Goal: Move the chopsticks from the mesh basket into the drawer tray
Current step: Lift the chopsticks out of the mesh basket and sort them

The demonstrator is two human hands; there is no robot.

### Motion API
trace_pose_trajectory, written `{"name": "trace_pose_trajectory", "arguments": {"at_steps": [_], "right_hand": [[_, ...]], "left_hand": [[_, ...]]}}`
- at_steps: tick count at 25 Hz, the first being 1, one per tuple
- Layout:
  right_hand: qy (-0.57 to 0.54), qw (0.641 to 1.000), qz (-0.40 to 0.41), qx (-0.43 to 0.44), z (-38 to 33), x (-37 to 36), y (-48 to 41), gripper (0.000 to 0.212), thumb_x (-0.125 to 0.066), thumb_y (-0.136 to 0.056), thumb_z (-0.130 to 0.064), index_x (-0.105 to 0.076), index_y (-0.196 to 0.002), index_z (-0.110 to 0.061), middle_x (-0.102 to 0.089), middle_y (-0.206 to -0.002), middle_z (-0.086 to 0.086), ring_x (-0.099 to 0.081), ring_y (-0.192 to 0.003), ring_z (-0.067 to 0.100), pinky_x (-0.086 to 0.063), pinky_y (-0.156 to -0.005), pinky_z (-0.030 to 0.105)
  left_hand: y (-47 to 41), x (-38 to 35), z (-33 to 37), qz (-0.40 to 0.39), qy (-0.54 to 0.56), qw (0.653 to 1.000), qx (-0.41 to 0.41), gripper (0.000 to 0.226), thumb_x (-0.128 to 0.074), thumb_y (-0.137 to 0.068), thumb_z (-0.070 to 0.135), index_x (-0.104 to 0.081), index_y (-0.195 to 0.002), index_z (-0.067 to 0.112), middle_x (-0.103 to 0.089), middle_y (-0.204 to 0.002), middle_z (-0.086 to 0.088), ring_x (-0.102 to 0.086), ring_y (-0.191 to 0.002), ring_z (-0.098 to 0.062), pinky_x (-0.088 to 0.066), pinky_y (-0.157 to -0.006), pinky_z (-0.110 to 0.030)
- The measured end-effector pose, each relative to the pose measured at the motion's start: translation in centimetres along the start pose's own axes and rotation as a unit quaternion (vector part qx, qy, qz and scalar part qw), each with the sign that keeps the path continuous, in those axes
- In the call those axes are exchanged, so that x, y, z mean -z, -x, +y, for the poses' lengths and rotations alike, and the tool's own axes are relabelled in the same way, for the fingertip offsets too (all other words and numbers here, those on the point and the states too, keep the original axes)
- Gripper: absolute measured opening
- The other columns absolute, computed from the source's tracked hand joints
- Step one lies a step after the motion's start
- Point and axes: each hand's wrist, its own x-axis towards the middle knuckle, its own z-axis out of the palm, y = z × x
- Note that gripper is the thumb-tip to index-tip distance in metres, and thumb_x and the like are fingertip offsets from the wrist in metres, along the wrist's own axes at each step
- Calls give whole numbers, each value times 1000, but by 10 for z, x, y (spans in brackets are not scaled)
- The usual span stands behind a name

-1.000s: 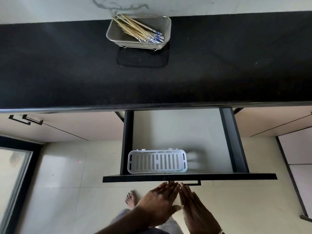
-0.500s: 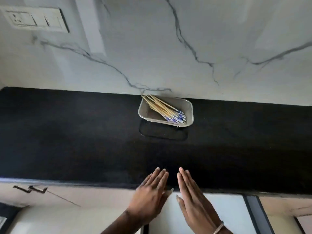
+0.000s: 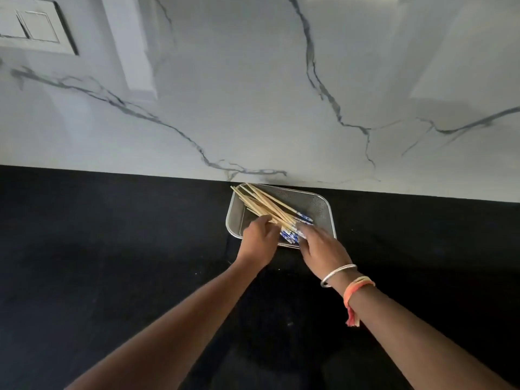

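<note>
A bundle of several bamboo chopsticks [image 3: 267,205] with blue-patterned ends lies slanted in the metal mesh basket [image 3: 323,204], which stands at the back of the black countertop against the wall. My left hand [image 3: 260,239] reaches in from the front, its fingers curled onto the middle of the bundle. My right hand [image 3: 322,249] sits over the basket's front right rim, fingers touching the blue ends; blur hides whether it grips them. The drawer and its tray are out of view.
The black countertop [image 3: 112,249] stretches left and right of the basket. A white marble-veined wall [image 3: 253,94] rises right behind it, with a switch plate [image 3: 33,29] at the top left.
The view lifted from the open drawer to the wall. Both hands moved forward from the counter's front edge, across it, into the basket and onto the chopsticks.
</note>
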Motion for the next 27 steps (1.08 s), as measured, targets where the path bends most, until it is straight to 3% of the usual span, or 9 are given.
{"name": "trace_pose_trajectory", "arguments": {"at_steps": [3, 7, 9, 13, 16, 18, 21, 24, 27], "right_hand": [[-23, 997, -28, -63, 26, -10, -49, 42, -55, -95, -20, -50, -137, -14, -63, -129, 13, -61, -116, 34, -52, -95, 45], [-7, 990, -97, -106, 45, -32, -101, 44, -60, -92, -27, -52, -130, -8, -62, -130, 16, -57, -119, 34, -44, -101, 43], [-2, 986, -126, -110, 53, -45, -120, 37, -58, -90, -31, -55, -120, -11, -63, -126, 15, -59, -116, 35, -46, -98, 43], [-6, 978, -187, -88, 67, -58, -144, 39, -53, -95, -38, -59, -122, -10, -64, -123, 15, -60, -115, 33, -48, -96, 41], [-55, 970, -216, -92, 69, -58, -153, 31, -52, -98, -35, -68, -108, -11, -70, -106, 12, -64, -102, 30, -48, -83, 35], [-93, 960, -250, -91, 68, -58, -155, 31, -50, -98, -32, -71, -95, -9, -69, -95, 10, -65, -95, 27, -47, -76, 33], [-170, 945, -264, -90, 62, -52, -154, 33, -51, -97, -29, -71, -107, -4, -69, -108, 16, -63, -104, 31, -47, -90, 40], [-217, 941, -235, -111, 62, -49, -157, 33, -59, -91, -32, -73, -100, -4, -72, -99, 18, -66, -95, 35, -51, -86, 44], [-249, 927, -250, -126, 61, -48, -159, 34, -61, -88, -31, -71, -98, 0, -71, -90, 15, -63, -84, 31, -49, -78, 38]], "left_hand": [[-33, -15, 24, 28, 199, 956, 214, 59, -58, -102, 32, -40, -153, 6, -54, -147, -15, -52, -132, -32, -41, -98, -38], [-70, -34, 30, 64, 314, 883, 344, 61, -61, -101, 27, -36, -153, 11, -54, -133, -12, -53, -116, -28, -42, -90, -38], [-87, -45, 20, 76, 324, 869, 365, 55, -61, -100, 23, -40, -150, 12, -52, -115, -8, -52, -96, -22, -45, -84, -37], [-111, -59, 4, 104, 335, 862, 366, 36, -61, -100, 15, -50, -133, 8, -58, -99, -9, -54, -80, -21, -53, -81, -40], [-116, -62, -2, 116, 346, 857, 364, 16, -66, -98, 9, -52, -105, 8, -58, -86, -9, -59, -76, -23, -59, -93, -44], [-120, -64, -9, 113, 333, 864, 361, 25, -74, -94, 10, -48, -91, 10, -57, -85, -9, -62, -86, -25, -59, -96, -44], [-125, -65, -19, 99, 318, 875, 352, 25, -77, -90, 9, -56, -103, 5, -65, -97, -14, -65, -90, -25, -61, -90, -39], [-126, -65, -23, 80, 319, 884, 331, 29, -73, -93, 4, -62, -120, 0, -70, -119, -21, -71, -100, -29, -61, -81, -34], [-125, -64, -18, 80, 333, 878, 336, 20, -71, -95, 8, -62, -111, 0, -74, -104, -18, -74, -95, -28, -63, -88, -43]]}}
